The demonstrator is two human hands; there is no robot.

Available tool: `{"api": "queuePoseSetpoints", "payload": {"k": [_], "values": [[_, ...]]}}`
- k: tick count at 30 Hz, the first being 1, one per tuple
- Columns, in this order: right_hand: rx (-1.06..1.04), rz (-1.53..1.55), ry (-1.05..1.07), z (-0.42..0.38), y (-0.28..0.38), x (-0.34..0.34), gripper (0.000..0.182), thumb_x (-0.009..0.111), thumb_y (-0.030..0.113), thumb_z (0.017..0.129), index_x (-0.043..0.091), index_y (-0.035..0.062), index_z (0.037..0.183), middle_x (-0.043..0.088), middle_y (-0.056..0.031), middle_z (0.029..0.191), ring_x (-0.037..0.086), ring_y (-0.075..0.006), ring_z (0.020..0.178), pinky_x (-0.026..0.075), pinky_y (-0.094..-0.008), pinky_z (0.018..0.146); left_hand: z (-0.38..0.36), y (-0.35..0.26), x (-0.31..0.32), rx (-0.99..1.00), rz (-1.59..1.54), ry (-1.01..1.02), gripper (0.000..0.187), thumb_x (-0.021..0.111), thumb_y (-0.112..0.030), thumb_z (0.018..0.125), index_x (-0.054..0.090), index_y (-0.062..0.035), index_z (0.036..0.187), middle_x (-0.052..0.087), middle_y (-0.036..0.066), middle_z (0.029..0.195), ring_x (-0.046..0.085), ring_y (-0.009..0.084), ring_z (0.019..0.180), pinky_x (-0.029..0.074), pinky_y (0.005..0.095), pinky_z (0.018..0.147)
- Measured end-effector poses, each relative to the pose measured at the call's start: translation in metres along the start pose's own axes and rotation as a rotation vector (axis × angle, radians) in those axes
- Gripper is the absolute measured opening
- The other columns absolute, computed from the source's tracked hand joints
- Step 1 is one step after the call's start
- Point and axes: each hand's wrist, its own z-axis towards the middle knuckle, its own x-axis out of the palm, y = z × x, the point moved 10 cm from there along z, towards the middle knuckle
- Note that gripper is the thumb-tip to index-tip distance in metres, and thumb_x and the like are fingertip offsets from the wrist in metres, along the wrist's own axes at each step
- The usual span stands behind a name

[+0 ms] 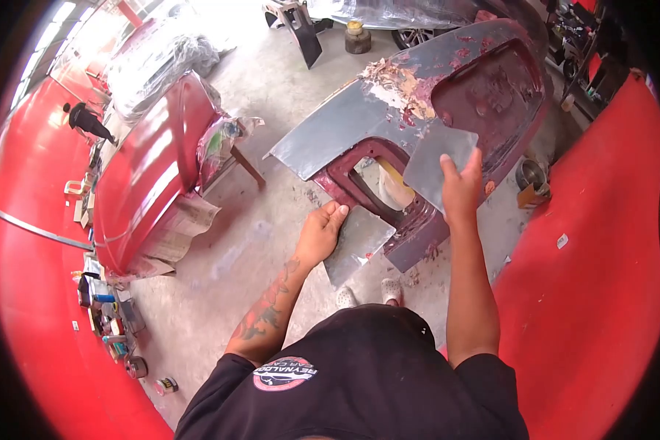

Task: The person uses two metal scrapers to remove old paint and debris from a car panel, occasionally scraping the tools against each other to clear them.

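Note:
My left hand (321,233) pinches the upper left edge of a dark grey flat sheet (359,246), thumb on top. In my right hand (462,183) is a lighter grey flat sheet (436,163), with a finger and the thumb spread over its face. Both sheets are over or beside a grey and maroon car body panel (330,132), which has a rectangular opening and a large recess. Whether the right sheet touches the panel I cannot tell. Crumpled, flaking filler or paint scraps (400,88) lie on the panel's upper middle.
A glossy red car panel (150,172) with masking paper stands at the left. Cans and tools (110,323) line the left wall. A person (88,121) is far left. A pot (357,38) sits on the floor behind; more containers (532,180) are at the right.

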Motion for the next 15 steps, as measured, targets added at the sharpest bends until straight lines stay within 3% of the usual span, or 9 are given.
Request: {"api": "queuePoseSetpoints", "payload": {"k": [3,7,11,15], "values": [[0.109,0.057,-0.110,-0.019,-0.032,-0.035,0.051,0.059,0.010,0.089,0.039,-0.0057,0.132,0.052,-0.0188,0.127,0.053,-0.0267,0.114,0.040,-0.0365,0.099,-0.001,0.002,-0.003,-0.003,0.012,-0.028,0.035,0.053,-0.026,0.101,0.051,-0.0027,0.075,0.046,-0.004,0.064,0.040,0.0057,0.064,0.039,0.0275,0.058],[0.229,0.152,-0.059,-0.034,-0.063,-0.057,0.061,0.060,0.010,0.089,0.032,-0.0048,0.141,0.047,-0.0198,0.137,0.047,-0.0273,0.125,0.035,-0.0356,0.106,-0.003,-0.004,-0.001,-0.024,-0.017,-0.007,0.034,0.053,-0.026,0.101,0.053,-0.0032,0.076,0.047,-0.004,0.064,0.041,0.0061,0.063,0.039,0.0278,0.058],[0.031,-0.136,0.006,-0.023,-0.015,-0.012,0.047,0.059,0.010,0.089,0.039,-0.0060,0.129,0.052,-0.0202,0.126,0.052,-0.0279,0.114,0.039,-0.0374,0.099,-0.001,0.000,0.000,0.011,0.028,0.020,0.032,0.051,-0.028,0.102,0.055,-0.0050,0.080,0.049,-0.007,0.068,0.042,0.0035,0.065,0.039,0.0243,0.059],[0.038,-0.002,0.046,-0.019,-0.012,-0.013,0.043,0.061,0.010,0.088,0.044,-0.0040,0.124,0.052,-0.0155,0.121,0.050,-0.0241,0.113,0.037,-0.0346,0.100,-0.001,0.004,0.001,-0.016,0.005,0.023,0.033,0.051,-0.028,0.102,0.055,-0.0048,0.079,0.050,-0.007,0.068,0.042,0.0035,0.064,0.039,0.0243,0.059]]}}
